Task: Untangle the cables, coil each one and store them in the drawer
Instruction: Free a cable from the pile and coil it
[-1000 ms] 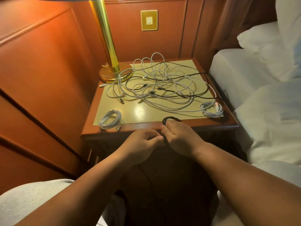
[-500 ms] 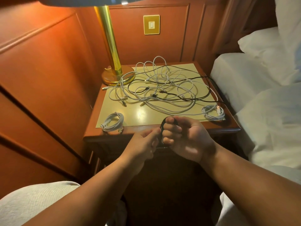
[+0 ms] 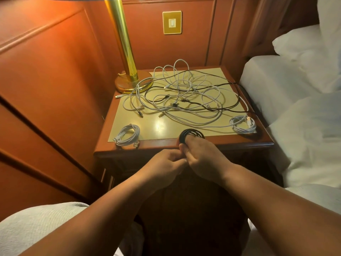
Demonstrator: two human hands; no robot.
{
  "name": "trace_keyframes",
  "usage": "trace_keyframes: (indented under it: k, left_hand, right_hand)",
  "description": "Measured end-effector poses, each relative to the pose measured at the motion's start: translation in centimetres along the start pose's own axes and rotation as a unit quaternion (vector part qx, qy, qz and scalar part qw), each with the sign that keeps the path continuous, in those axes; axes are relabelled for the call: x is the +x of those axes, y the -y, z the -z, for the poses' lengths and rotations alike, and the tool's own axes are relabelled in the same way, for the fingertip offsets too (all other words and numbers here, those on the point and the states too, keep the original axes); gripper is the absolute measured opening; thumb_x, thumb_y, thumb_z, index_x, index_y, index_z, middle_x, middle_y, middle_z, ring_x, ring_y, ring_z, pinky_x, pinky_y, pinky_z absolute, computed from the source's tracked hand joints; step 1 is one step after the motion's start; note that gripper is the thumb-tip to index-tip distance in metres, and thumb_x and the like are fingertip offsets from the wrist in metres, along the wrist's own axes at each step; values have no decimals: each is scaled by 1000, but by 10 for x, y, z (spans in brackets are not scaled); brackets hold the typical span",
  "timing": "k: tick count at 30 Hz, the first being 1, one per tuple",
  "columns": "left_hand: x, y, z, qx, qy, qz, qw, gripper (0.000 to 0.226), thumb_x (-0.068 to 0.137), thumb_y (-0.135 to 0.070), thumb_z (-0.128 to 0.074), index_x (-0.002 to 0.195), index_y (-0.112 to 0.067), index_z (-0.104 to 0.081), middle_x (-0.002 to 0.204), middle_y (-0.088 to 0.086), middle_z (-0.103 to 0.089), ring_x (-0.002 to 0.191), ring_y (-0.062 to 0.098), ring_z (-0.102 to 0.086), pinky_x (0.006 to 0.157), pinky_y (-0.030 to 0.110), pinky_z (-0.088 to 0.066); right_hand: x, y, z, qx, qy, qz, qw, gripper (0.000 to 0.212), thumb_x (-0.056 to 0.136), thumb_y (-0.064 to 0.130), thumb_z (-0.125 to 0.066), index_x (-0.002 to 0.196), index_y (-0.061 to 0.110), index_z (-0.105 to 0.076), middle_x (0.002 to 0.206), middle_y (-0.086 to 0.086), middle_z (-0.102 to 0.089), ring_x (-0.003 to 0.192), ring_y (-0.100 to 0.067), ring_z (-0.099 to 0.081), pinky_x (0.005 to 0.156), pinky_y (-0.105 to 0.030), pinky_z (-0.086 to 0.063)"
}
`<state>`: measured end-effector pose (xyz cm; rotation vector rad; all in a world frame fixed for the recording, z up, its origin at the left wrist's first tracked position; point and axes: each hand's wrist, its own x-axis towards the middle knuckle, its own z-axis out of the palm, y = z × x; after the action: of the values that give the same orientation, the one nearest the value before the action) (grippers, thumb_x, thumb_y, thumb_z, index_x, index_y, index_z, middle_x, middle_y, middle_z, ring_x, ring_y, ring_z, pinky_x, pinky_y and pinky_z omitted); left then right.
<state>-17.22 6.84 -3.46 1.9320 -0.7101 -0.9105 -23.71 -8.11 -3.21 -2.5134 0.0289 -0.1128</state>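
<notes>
We see the right hand [image 3: 201, 156] clamped on a black cable coil [image 3: 191, 134] at the tabletop's [image 3: 166, 126] front edge; the left hand [image 3: 164, 165] pinches its loose end beside it.

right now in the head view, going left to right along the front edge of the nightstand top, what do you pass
coiled white cable with a usb plug → black cable coil gripped in the right hand, the left hand touching it just below → smaller coiled white cable near the right edge by the bed
</notes>
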Motion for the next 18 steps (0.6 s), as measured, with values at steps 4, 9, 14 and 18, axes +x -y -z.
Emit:
trace_keyframes:
  k: [4, 9, 14, 18]
  left_hand:
    - [-1, -4, 12, 116, -65, -47, 990, 13, 98, -38, -59, 92, -35, -71, 75, -23, -64, 73, -11, -59, 66, 16, -39]
    - [-2, -2, 22, 47, -120, -63, 990, 16, 90, -40, -69, 84, -27, -75, 81, -10, -73, 78, -2, -64, 68, 18, -43]
    - [0, 5, 22, -111, -148, -58, 981, 22, 90, -34, -69, 96, -14, -74, 61, -16, -62, 55, -2, -55, 54, 15, -38]
    - [1, 5, 9, -239, -99, -79, 963, 23, 98, -22, -58, 102, -5, -72, 60, -14, -60, 55, -1, -54, 52, 13, -41]
  right_hand:
    - [-2, 0, 4, -39, 24, -28, 999, 25, 105, 31, -36, 88, 22, -53, 80, 6, -55, 72, -10, -51, 70, -36, -45]
    - [1, 10, 10, 85, 98, -84, 988, 38, 107, 21, -33, 73, 19, -50, 68, 4, -46, 63, -14, -43, 66, -41, -37]
    - [-3, 3, 11, 501, 166, -210, 823, 44, 106, 38, -31, 77, 13, -51, 57, 2, -29, 44, -10, -25, 42, -23, -26]
    - [-3, -3, 11, 640, 173, -181, 726, 44, 103, 36, -34, 63, 18, -41, 57, 1, -16, 47, -14, -16, 41, -22, -26]
